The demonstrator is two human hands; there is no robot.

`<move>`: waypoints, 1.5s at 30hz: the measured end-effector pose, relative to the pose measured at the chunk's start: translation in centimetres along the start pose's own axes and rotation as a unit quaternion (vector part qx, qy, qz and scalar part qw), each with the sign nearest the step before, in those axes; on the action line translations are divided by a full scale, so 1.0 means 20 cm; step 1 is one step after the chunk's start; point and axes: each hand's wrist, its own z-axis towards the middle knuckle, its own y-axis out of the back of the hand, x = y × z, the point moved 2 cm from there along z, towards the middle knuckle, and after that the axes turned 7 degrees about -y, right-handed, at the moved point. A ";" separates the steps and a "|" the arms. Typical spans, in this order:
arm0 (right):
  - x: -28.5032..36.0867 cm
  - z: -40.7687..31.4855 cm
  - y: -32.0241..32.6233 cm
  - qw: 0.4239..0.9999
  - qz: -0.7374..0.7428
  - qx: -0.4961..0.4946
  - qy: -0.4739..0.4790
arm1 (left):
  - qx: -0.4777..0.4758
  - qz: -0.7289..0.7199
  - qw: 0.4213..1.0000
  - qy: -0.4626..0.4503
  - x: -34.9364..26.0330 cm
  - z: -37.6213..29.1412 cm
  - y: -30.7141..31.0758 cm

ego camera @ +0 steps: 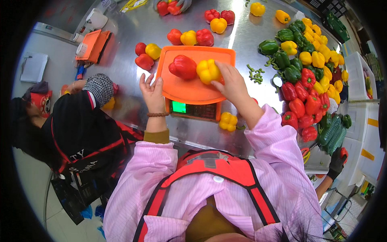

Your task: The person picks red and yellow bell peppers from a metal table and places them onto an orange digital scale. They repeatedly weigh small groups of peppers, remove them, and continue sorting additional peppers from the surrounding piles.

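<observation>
My right hand (232,81) grips a yellow bell pepper (208,71) from its right side, thumb below and fingers above. The pepper is over the orange tray (190,90) of a digital scale, beside a red bell pepper (182,67) on the tray. With fingers apart and nothing in them, my left hand (152,90) is at the tray's left edge; whether it touches the rim I cannot tell. A green display (179,106) glows on the scale's front. Near its lower right corner stands another yellow bell pepper (228,121).
Groups of red and yellow peppers (190,37) sit behind the scale. To the right is a heap of green, yellow and red peppers (305,99), near trimmed green stems (256,74). A co-worker (81,130) stands left; a gloved hand (337,163) holds something red at right.
</observation>
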 end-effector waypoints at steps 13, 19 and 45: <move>-0.60 -0.86 0.41 0.916 0.135 -0.184 -0.331 | -0.003 0.093 0.994 -0.064 0.11 -0.12 0.18; -0.80 -1.41 0.72 0.866 0.004 -0.280 -0.415 | 0.310 0.207 0.880 -0.294 -0.14 -0.35 -0.29; -0.78 -1.19 0.87 0.837 0.268 -0.268 -0.395 | 0.609 0.110 0.774 -0.131 -0.10 -0.88 -0.54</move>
